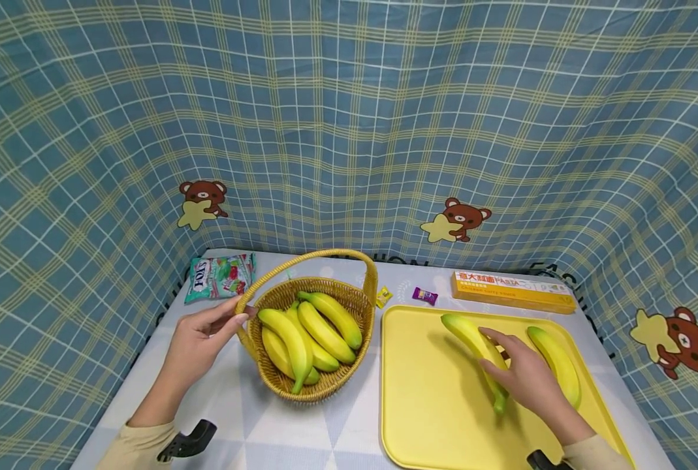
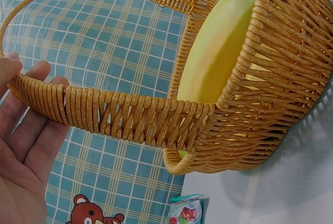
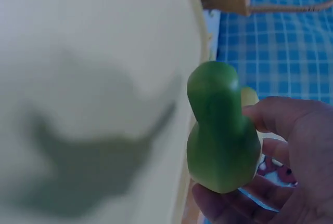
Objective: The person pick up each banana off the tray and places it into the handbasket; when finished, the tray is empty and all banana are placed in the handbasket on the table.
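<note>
My left hand (image 1: 191, 343) pinches the left side of the arched handle (image 2: 88, 104) of a brown wicker basket (image 2: 281, 83), thumb on one side and fingers on the other. Several yellow bananas (image 1: 325, 334) with greenish ends lie inside the basket. Over the yellow tray (image 1: 419, 405), my right hand (image 1: 527, 378) holds one banana (image 1: 465, 329) between thumb and fingers. In the right wrist view its green end (image 3: 221, 130) points at the camera, and a shadow falls on the tray apart from it. Another banana (image 1: 557, 365) rests on the tray's right side.
A green candy bag (image 1: 219, 277) lies behind the basket to the left. Small yellow (image 1: 383, 297) and purple wrapped sweets (image 1: 425, 296) lie behind the tray, beside an orange-and-white pasta box (image 1: 512, 292). Plaid curtain (image 1: 349, 130) surrounds the table.
</note>
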The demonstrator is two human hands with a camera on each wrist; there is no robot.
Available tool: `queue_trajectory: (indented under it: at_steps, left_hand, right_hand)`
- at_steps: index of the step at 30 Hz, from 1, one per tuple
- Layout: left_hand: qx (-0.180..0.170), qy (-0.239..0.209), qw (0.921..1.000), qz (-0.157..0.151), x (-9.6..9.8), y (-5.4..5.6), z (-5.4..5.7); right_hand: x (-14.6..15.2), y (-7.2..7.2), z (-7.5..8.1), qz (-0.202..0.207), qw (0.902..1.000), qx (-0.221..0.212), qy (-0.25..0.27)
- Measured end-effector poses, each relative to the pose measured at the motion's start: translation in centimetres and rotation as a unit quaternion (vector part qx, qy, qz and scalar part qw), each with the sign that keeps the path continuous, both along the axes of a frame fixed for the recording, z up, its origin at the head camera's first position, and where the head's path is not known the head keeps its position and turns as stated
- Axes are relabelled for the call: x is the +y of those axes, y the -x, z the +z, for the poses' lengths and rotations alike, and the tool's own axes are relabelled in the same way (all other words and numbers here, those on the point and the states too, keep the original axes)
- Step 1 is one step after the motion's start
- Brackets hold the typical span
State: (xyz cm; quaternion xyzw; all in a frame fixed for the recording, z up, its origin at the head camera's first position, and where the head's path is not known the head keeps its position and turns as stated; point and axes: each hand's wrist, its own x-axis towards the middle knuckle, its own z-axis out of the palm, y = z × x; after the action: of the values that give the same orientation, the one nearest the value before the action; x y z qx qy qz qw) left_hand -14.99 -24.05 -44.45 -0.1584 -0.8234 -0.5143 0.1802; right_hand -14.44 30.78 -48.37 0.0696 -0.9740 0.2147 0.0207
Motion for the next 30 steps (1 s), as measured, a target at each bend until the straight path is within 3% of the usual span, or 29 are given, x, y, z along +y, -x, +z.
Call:
queue_trajectory:
  at_steps: [13,30]
  left_hand:
    - [-0.001,0.01,0.9999,0.006,0.0,0.0,0.1]
    - [-0.003,0.009,0.9999,0.004,-0.1,0.1,0.0]
  right_hand:
    - [-4.8,-0.4,3.7,0.048,0.9984,-0.004,0.031]
    - [-12.4,1.4,6.2,0.122,0.9905,-0.008,0.063]
